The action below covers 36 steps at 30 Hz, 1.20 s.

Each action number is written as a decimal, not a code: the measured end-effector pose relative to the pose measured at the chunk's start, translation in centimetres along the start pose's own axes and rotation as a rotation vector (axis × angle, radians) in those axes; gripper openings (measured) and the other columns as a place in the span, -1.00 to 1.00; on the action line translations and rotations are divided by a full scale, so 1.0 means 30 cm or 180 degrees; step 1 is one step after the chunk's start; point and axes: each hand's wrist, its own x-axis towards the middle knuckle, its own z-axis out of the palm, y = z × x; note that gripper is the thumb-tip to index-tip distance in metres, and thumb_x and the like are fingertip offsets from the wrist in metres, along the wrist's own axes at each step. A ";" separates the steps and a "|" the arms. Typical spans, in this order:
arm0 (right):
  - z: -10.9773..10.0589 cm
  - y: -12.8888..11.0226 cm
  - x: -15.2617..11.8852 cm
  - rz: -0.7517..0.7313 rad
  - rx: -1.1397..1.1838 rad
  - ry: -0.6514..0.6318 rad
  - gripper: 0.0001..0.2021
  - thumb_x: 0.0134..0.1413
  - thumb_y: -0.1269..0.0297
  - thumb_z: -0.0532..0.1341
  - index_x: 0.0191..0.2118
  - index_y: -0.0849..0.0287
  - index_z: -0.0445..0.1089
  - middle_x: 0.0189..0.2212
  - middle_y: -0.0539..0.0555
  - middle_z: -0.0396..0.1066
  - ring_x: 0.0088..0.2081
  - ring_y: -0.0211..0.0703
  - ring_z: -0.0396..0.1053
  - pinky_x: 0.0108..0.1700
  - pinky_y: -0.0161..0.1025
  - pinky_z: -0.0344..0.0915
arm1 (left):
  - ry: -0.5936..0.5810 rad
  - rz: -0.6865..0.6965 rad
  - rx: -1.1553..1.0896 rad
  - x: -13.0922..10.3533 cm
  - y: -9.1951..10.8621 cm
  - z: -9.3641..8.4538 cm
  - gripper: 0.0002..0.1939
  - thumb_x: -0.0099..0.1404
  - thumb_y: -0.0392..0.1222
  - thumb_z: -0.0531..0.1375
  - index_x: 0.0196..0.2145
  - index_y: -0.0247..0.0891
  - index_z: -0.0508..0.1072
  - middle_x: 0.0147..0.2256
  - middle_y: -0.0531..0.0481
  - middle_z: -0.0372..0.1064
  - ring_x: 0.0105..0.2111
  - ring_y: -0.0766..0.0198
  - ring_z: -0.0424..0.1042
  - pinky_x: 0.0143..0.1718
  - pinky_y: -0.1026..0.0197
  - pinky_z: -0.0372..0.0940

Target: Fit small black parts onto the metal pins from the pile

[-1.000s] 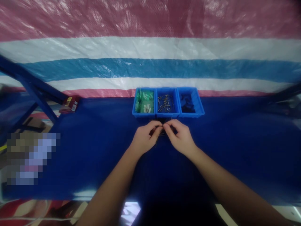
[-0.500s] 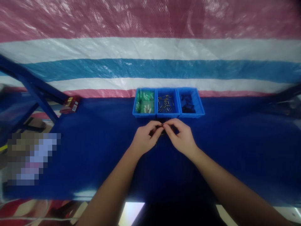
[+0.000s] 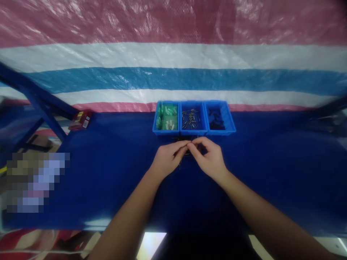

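Observation:
My left hand (image 3: 170, 157) and my right hand (image 3: 208, 157) meet fingertip to fingertip just in front of the middle bin. Both are pinched closed; whatever they hold is too small to make out. Beneath and behind the fingers, some thin dark and brass-coloured pieces (image 3: 180, 164) lie on the blue table. Three blue bins stand side by side beyond my hands. In the left bin (image 3: 166, 133) are green packets and small whitish pieces, in the middle bin (image 3: 193, 133) many thin metal pins, and in the right bin (image 3: 222, 133) dark pieces.
The blue table (image 3: 108, 173) spreads to both sides. A red box (image 3: 80, 120) sits at its back left, next to a blue metal frame (image 3: 45, 108). Behind the bins hangs a striped red, white and blue sheet (image 3: 173, 77). A blurred-out patch covers the far left.
The fingers of my left hand have straightened slightly and shifted a little right, touching the right fingertips. The bins and the red box stay in place.

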 end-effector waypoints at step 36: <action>-0.012 0.009 0.005 0.0160 0.0087 -0.0116 -0.83 0.23 0.20 0.27 -0.35 0.14 0.49 -0.43 0.03 0.51 -0.41 -0.19 0.43 -0.35 -0.23 0.34 | 0.0028 -0.0288 -0.0021 -0.002 0.003 -0.005 -0.83 0.44 -0.10 0.15 -0.12 -0.17 0.50 -0.32 0.07 0.55 -0.43 0.38 0.49 -0.34 0.33 0.31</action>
